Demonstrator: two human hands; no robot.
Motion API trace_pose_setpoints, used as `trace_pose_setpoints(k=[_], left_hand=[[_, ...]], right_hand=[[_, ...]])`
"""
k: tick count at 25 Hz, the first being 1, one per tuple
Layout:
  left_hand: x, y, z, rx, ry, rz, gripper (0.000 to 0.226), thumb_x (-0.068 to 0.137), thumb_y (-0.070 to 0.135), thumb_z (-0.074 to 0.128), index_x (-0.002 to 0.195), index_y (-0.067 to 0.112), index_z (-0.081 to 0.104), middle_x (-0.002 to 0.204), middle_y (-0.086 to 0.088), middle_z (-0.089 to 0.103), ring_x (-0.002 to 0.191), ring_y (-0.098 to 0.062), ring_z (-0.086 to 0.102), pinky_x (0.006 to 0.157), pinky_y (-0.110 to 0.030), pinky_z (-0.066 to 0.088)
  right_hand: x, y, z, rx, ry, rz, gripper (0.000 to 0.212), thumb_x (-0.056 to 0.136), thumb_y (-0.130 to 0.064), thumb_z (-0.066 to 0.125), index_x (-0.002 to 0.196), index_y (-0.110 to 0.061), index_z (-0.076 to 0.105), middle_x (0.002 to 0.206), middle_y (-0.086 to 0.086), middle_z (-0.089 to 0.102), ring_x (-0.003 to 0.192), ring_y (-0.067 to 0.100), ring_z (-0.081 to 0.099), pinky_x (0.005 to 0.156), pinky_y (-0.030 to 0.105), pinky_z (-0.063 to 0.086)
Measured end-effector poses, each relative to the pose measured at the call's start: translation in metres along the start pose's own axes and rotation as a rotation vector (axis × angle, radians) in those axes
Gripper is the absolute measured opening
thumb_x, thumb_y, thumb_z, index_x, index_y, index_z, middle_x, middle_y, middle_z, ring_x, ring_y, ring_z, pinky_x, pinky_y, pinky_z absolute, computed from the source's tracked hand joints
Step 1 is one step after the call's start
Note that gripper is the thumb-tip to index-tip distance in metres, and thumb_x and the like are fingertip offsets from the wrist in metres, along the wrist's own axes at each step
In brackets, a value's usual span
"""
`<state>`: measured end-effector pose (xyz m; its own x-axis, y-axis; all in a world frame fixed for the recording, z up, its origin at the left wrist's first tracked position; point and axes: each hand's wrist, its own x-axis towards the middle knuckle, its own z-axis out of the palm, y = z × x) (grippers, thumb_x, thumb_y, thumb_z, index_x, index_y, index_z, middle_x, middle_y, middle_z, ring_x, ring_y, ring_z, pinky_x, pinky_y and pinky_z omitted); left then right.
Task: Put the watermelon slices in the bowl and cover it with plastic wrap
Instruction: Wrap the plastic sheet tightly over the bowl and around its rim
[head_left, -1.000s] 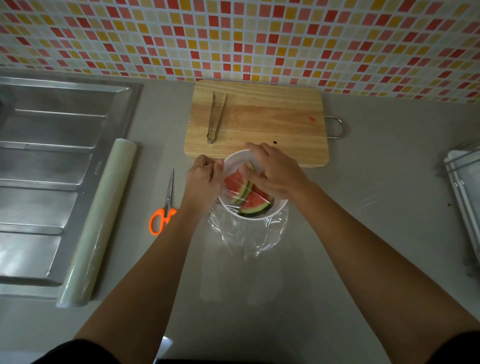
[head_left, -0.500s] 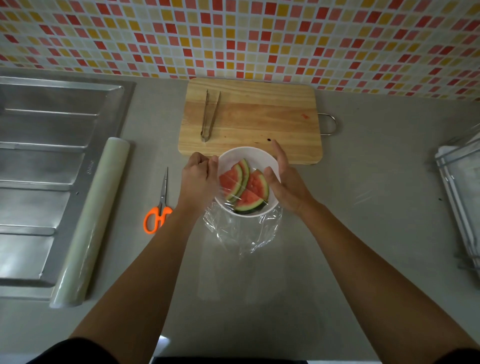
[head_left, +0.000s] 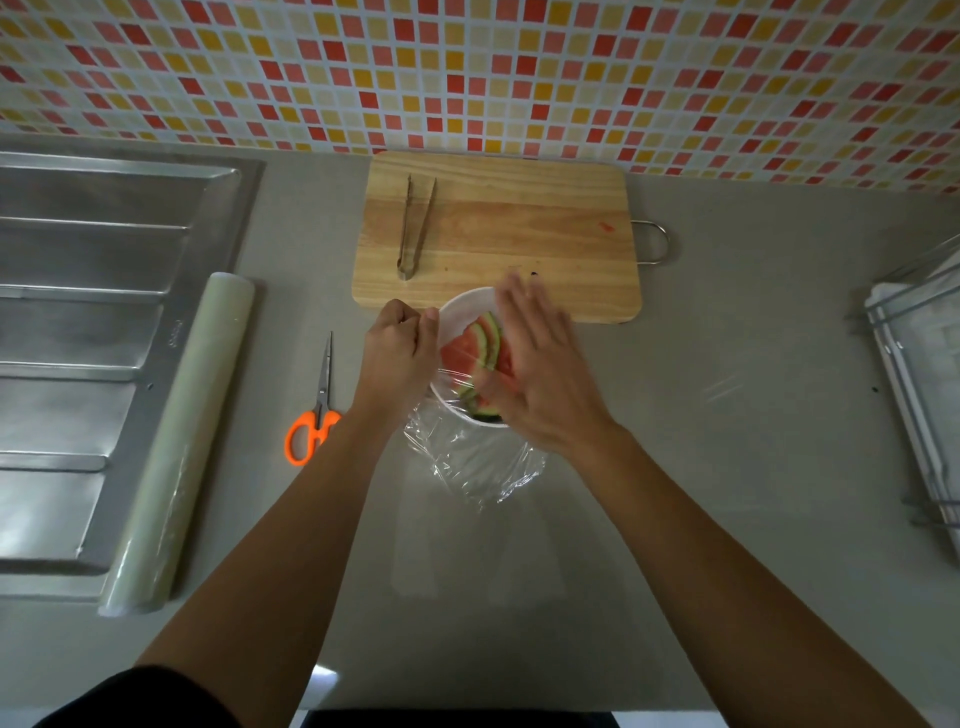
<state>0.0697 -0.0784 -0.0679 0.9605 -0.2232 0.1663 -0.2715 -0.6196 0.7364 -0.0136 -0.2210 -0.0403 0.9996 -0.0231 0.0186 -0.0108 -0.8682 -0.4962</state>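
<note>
Pinching plastic wrap (head_left: 475, 457) at bowl (head_left: 462, 312) rim, left grip (head_left: 400, 348); right grip (head_left: 540, 374) spread flat

Bowl (head_left: 457, 317) sits before the cutting board (head_left: 496, 236); scissors (head_left: 318, 405) and wrap roll (head_left: 179, 441) lie left.

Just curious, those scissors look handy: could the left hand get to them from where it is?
Probably yes. The scissors lie uncovered on the counter beside the left hand, but it is pinching plastic wrap and must release first.
</note>
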Motion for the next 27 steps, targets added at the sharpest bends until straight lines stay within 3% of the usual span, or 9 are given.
trace_pose_setpoints(k=[2, 4, 7, 9, 13, 16, 22, 27], left_hand=[[0.000, 0.001, 0.000, -0.015, -0.002, 0.000, 0.037, 0.096, 0.008, 0.046, 0.075, -0.013, 0.068, 0.082, -0.025, 0.057, 0.068, -0.020, 0.047, 0.064, -0.017, 0.028], [0.000, 0.001, 0.000, -0.008, -0.006, 0.012, 0.037, 0.096, 0.009, 0.046, 0.076, -0.013, 0.068, 0.082, -0.024, 0.057, 0.068, -0.020, 0.047, 0.064, -0.017, 0.028], [0.000, -0.001, 0.000, 0.020, 0.002, 0.030, 0.035, 0.096, 0.008, 0.046, 0.078, -0.013, 0.068, 0.081, -0.026, 0.057, 0.068, -0.027, 0.052, 0.064, -0.019, 0.029], [0.001, -0.001, 0.000, 0.043, 0.010, 0.042, 0.034, 0.095, 0.006, 0.047, 0.078, -0.014, 0.068, 0.081, -0.027, 0.057, 0.069, -0.032, 0.055, 0.064, -0.020, 0.029], [-0.001, 0.002, 0.001, 0.048, 0.024, 0.052, 0.034, 0.095, 0.005, 0.047, 0.076, -0.015, 0.067, 0.080, -0.028, 0.057, 0.069, -0.034, 0.056, 0.065, -0.024, 0.032], [-0.002, 0.003, 0.002, 0.037, 0.029, 0.042, 0.036, 0.096, 0.006, 0.046, 0.077, -0.015, 0.067, 0.081, -0.028, 0.057, 0.070, -0.033, 0.055, 0.065, -0.021, 0.031], [-0.003, 0.004, 0.004, 0.028, 0.035, 0.020, 0.036, 0.097, 0.007, 0.043, 0.081, -0.016, 0.067, 0.085, -0.028, 0.057, 0.072, -0.031, 0.054, 0.064, -0.017, 0.027], [-0.002, 0.004, 0.004, 0.016, 0.037, 0.021, 0.036, 0.096, 0.006, 0.044, 0.079, -0.016, 0.066, 0.084, -0.029, 0.057, 0.071, -0.030, 0.053, 0.064, -0.017, 0.026]], right_hand=[[0.008, -0.014, 0.010, -0.081, -0.106, -0.029, 0.096, 0.079, -0.076, 0.016, 0.149, -0.013, 0.002, 0.160, 0.002, -0.007, 0.144, 0.011, -0.015, 0.119, 0.040, -0.005], [0.011, -0.015, 0.015, -0.156, -0.151, 0.060, 0.092, 0.082, -0.072, 0.019, 0.149, -0.012, -0.001, 0.160, 0.002, -0.010, 0.145, 0.012, -0.016, 0.120, 0.040, -0.007], [0.008, -0.005, 0.017, -0.247, -0.102, 0.145, 0.100, 0.072, -0.077, 0.003, 0.149, -0.014, 0.000, 0.160, 0.001, -0.008, 0.146, 0.013, -0.014, 0.117, 0.037, -0.011], [0.006, 0.000, 0.016, -0.201, -0.061, 0.198, 0.096, 0.078, -0.076, 0.014, 0.149, -0.013, -0.002, 0.160, 0.002, -0.008, 0.146, 0.014, -0.012, 0.116, 0.035, -0.010], [-0.002, 0.000, 0.020, -0.011, 0.080, 0.365, 0.099, 0.082, -0.070, 0.031, 0.148, -0.004, 0.003, 0.159, 0.012, -0.004, 0.147, 0.026, -0.001, 0.120, 0.038, 0.008], [-0.004, -0.004, 0.022, 0.081, 0.144, 0.465, 0.097, 0.081, -0.069, 0.035, 0.148, -0.004, 0.006, 0.157, 0.017, 0.007, 0.141, 0.035, 0.018, 0.114, 0.041, 0.022], [-0.005, -0.004, 0.022, 0.092, 0.221, 0.457, 0.099, 0.079, -0.069, 0.043, 0.149, -0.010, 0.004, 0.133, 0.021, 0.040, 0.116, 0.037, 0.045, 0.093, 0.042, 0.041], [-0.004, -0.003, 0.022, 0.092, 0.237, 0.491, 0.107, 0.071, -0.079, 0.038, 0.148, -0.013, 0.005, 0.126, 0.018, 0.045, 0.109, 0.036, 0.052, 0.085, 0.040, 0.045]])
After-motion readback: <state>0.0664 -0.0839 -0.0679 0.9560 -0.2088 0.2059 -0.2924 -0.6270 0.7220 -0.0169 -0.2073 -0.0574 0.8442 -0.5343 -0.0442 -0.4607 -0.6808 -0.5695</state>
